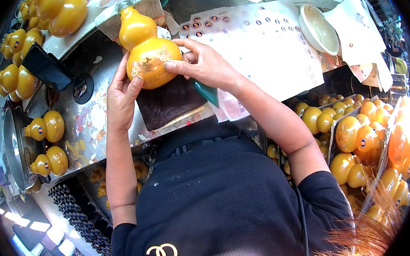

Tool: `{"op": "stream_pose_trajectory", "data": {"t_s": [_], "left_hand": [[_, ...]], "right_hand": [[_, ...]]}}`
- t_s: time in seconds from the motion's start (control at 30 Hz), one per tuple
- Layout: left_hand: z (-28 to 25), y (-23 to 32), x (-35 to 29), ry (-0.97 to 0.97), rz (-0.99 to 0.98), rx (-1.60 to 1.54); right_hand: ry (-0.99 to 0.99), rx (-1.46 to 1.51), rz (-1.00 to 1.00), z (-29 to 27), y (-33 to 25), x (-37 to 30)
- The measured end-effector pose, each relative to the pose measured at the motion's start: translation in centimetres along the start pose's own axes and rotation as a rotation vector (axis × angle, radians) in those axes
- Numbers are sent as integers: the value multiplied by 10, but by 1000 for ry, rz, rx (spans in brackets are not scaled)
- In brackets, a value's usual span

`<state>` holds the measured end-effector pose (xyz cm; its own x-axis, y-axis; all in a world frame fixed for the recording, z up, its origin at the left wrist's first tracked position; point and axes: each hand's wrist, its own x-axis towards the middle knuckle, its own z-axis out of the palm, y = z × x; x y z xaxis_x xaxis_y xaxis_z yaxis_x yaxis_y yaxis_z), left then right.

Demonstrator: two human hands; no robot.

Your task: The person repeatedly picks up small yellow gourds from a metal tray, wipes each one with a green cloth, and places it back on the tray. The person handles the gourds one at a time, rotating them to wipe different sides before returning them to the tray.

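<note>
A glossy yellow gourd-shaped bottle (142, 37) lies tilted over the workbench, its narrow neck pointing away from me. My left hand (123, 93) cups its lower left side, fingers behind and thumb on the rounded base. From the right, my right hand (197, 63) grips the same bulb, with its thumb pressed on the decorated front, which bears dark lettering and pale floral marks. The neck rests by a folded grey cloth (139, 7). Beneath the bottle is a dark brown cloth pad (166, 107), and a green pointed object (207, 93) sits beside it.
White sheets with small round stickers (263, 46) cover the bench's right side, below a pale oval bowl (318, 29). More yellow gourd bottles stand at left (55, 126) and in crates at right (356, 134). A black stand (47, 67) and a metal pan (17, 148) are at left.
</note>
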<state>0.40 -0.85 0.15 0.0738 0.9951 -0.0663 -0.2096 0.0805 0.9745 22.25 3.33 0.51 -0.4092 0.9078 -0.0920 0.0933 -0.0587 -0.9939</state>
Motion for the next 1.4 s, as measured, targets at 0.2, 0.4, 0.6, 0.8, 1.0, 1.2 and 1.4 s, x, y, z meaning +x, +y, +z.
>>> {"op": "stream_pose_trajectory", "data": {"t_s": [0.2,0.4,0.6,0.8,1.0,1.2,1.4], "left_hand": [[0,2,2,-7,5,27],[-2,5,3,-9,-20,53],[-5,4,2,-26,-38,18],[-7,3,4,-63,-48,22],[-14,1,9,-93,-46,17],[-12,4,14,-160,-59,155],[-12,9,14,-192,-70,200]], "right_hand": [[11,10,-12,1,8,2],[13,40,-1,0,10,3],[18,83,-14,0,13,2],[-29,76,77,-2,6,-2],[149,1000,114,-4,-1,-30],[213,-228,-432,35,-20,-54],[346,-325,-464,38,-5,-43]]}}
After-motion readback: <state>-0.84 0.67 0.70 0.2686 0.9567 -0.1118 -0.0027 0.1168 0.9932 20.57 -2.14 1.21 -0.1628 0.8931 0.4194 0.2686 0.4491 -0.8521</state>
